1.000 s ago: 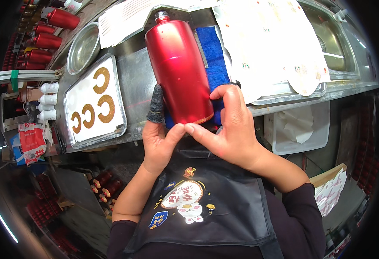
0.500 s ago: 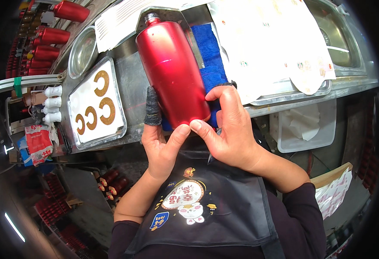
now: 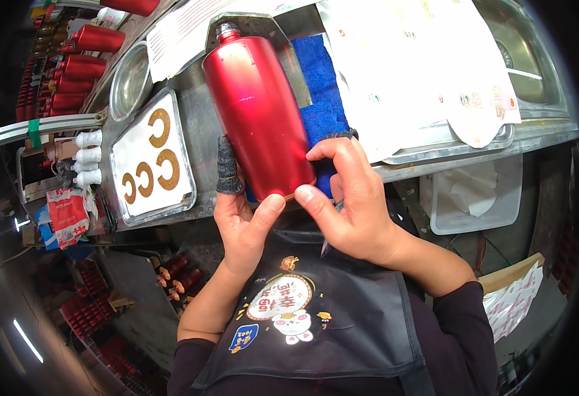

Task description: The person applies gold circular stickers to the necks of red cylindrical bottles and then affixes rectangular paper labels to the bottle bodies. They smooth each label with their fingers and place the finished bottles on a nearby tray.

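A glossy red bottle (image 3: 256, 112) lies on its side between my hands, its bare neck pointing away and its base toward me. My left hand (image 3: 240, 218) grips its lower left side, the thumb at the base edge and a dark finger cover on one finger. On the lower right, my right hand (image 3: 355, 204) holds the bottle with a bent index finger against its side and the thumb at the base edge. A dark band shows on one right-hand finger. Beneath and beside the bottle lies a blue towel (image 3: 319, 72). The bottle's underside is hidden.
At left, a metal tray (image 3: 189, 173) carries a white sheet with several gold C-shaped pieces. Behind it stands a round metal bowl (image 3: 129, 82). White sheets with small decals (image 3: 421, 72) cover the right side of the counter, beside a sink (image 3: 523, 56). More red bottles (image 3: 85, 68) line the far left.
The bottle has shifted very slightly left within my grip. My right thumb has eased a little away from the left one; both hands still hold on.
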The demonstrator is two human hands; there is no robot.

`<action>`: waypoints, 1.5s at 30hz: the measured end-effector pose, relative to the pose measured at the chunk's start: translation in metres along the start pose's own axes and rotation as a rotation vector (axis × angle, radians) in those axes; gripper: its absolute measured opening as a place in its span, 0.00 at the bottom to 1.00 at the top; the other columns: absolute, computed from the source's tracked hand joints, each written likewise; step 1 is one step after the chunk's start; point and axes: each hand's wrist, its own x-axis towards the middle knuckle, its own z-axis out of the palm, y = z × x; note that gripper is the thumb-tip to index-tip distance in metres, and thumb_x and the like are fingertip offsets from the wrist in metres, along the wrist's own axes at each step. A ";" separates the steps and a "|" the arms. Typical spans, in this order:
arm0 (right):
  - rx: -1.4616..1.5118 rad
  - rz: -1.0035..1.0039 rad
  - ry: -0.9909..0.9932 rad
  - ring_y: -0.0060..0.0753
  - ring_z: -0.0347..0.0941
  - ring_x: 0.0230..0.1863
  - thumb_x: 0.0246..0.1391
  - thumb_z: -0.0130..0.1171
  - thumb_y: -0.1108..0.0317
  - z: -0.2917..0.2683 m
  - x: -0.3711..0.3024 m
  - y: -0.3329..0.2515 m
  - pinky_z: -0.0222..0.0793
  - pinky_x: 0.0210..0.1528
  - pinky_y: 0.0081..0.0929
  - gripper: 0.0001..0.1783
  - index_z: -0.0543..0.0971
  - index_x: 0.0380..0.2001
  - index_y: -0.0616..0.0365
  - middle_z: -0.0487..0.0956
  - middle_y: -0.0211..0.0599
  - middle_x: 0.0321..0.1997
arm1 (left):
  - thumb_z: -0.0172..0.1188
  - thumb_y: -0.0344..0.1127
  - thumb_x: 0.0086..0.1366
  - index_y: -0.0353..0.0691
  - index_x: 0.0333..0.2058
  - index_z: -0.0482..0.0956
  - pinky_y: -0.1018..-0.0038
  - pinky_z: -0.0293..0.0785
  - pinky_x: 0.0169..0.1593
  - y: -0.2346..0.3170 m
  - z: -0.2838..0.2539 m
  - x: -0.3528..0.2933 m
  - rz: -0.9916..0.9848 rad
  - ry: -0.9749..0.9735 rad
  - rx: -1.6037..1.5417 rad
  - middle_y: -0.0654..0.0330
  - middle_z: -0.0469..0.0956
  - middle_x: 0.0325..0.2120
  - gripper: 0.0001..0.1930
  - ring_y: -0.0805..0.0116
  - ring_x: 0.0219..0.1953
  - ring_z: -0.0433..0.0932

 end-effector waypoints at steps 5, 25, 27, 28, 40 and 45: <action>-0.066 0.019 0.000 0.49 0.75 0.35 0.52 0.69 0.66 0.004 0.001 -0.005 0.73 0.33 0.38 0.23 0.72 0.49 0.57 0.74 0.45 0.42 | 0.66 0.29 0.64 0.32 0.69 0.58 0.64 0.59 0.69 0.000 0.000 -0.003 0.030 0.020 0.068 0.50 0.66 0.66 0.38 0.62 0.67 0.65; -0.028 -0.084 0.012 0.16 0.57 0.19 0.59 0.62 0.72 0.023 0.005 0.019 0.54 0.20 0.18 0.17 0.71 0.49 0.64 0.71 0.37 0.48 | 0.70 0.34 0.56 0.33 0.47 0.84 0.32 0.42 0.69 -0.017 -0.022 -0.026 0.610 0.034 1.136 0.36 0.67 0.65 0.20 0.34 0.68 0.64; -0.012 -0.059 0.002 0.15 0.58 0.20 0.59 0.61 0.74 0.023 0.006 0.021 0.56 0.21 0.17 0.16 0.71 0.49 0.64 0.71 0.37 0.48 | 0.71 0.34 0.55 0.36 0.45 0.86 0.32 0.43 0.68 -0.011 -0.022 -0.021 0.644 0.023 1.214 0.37 0.68 0.65 0.18 0.33 0.67 0.65; 0.003 -0.036 -0.006 0.19 0.61 0.22 0.59 0.60 0.74 0.023 0.007 0.021 0.58 0.23 0.19 0.16 0.71 0.49 0.63 0.71 0.38 0.47 | 0.71 0.34 0.54 0.38 0.44 0.86 0.32 0.44 0.68 -0.008 -0.021 -0.019 0.661 0.010 1.243 0.37 0.68 0.65 0.18 0.33 0.67 0.66; 0.224 0.094 -0.044 0.26 0.71 0.28 0.57 0.51 0.81 0.017 0.006 0.028 0.69 0.33 0.23 0.18 0.76 0.51 0.63 0.72 0.40 0.42 | 0.70 0.36 0.50 0.42 0.31 0.85 0.25 0.40 0.66 0.018 0.005 0.012 0.745 -0.151 1.414 0.42 0.69 0.65 0.09 0.28 0.68 0.60; -0.037 -0.307 0.067 0.29 0.73 0.24 0.54 0.54 0.83 0.010 -0.012 0.031 0.68 0.29 0.23 0.18 0.80 0.48 0.62 0.81 0.42 0.39 | 0.69 0.28 0.52 0.40 0.47 0.86 0.33 0.35 0.70 0.004 -0.025 0.007 0.800 -0.192 1.287 0.44 0.64 0.68 0.20 0.37 0.73 0.54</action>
